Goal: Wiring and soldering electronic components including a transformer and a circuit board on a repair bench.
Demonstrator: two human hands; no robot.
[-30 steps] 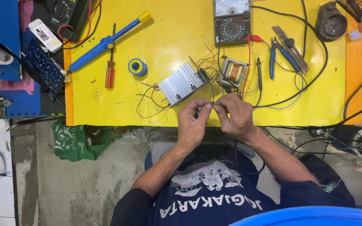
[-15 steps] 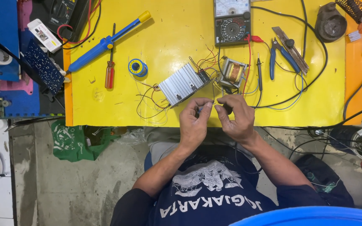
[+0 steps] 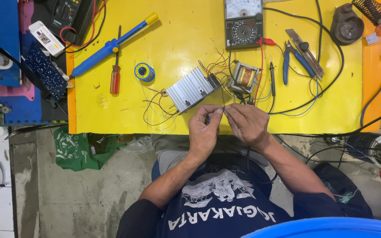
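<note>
Fingertips of both hands meet at the near edge of the yellow table [image 3: 111, 114], pinched together on a thin wire [image 3: 222, 99] that runs away from the person toward the parts behind it. The left hand [image 3: 203, 132] closes thumb and forefinger on the wire end from the left side, and the right hand [image 3: 246, 124] pinches it from the right, so the two grips almost touch each other. Neither hand is clearly nearer to it. What exactly sits between the fingertips is too small to tell; it may be a bare wire end or a small joint.

The wire's long axis goes roughly from the fingers straight up, to the space between the ribbed grey heat sink [image 3: 190, 89] on the left and the small transformer [image 3: 243, 77] on the right. Both lie just beyond the hands, with several thin red and black leads spread around them.

Further out, a black probe [image 3: 271, 79] and blue-handled pliers [image 3: 293, 61] lie right of the transformer, and an analogue meter [image 3: 243, 23] stands at the far edge. On the left lie a solder spool [image 3: 144, 72], a red screwdriver [image 3: 116, 75] and a blue desoldering pump [image 3: 111, 45]. The loose leads near the heat sink are the closest things that may get in the way.
</note>
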